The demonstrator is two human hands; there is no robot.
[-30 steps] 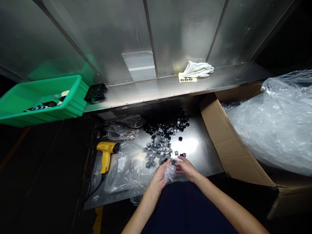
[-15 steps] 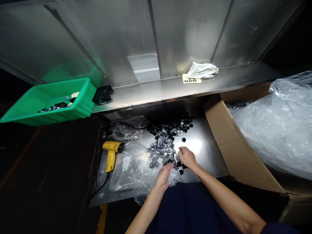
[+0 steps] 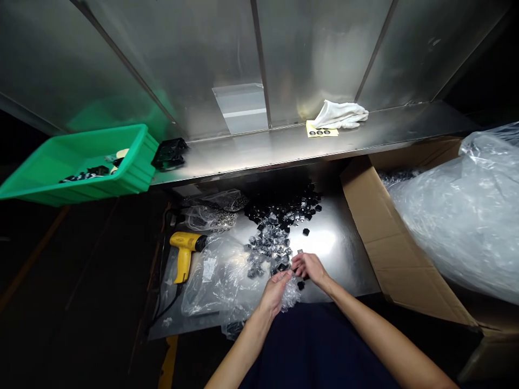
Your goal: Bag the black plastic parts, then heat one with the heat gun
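Observation:
My left hand point(image 3: 275, 290) is at the near edge of the work surface, thumb and fingers pinched together; whatever lies between them is too small to make out. Close beside it is my right hand point(image 3: 311, 268), fingers curled in toward the left fingertips, their grip partly hidden. Crinkled clear plastic point(image 3: 290, 294) lies just under and beside the left hand. Beyond the hands spreads a heap of small clear-wrapped pieces point(image 3: 268, 240), with loose black pieces point(image 3: 279, 208) behind it. A single small black piece point(image 3: 300, 284) rests below the right hand.
A yellow heat gun point(image 3: 184, 256) and a clear plastic bag point(image 3: 217, 275) lie to the left. To the right stands an open cardboard box point(image 3: 377, 227) with a large plastic bag point(image 3: 458, 205). A raised ledge point(image 3: 243, 154) carries a green bin point(image 3: 133, 178) and white gloves point(image 3: 340, 114).
My right hand has moved slightly down and left, its fingertips now near the left ones. Some black pieces beside it are now covered or gone from view.

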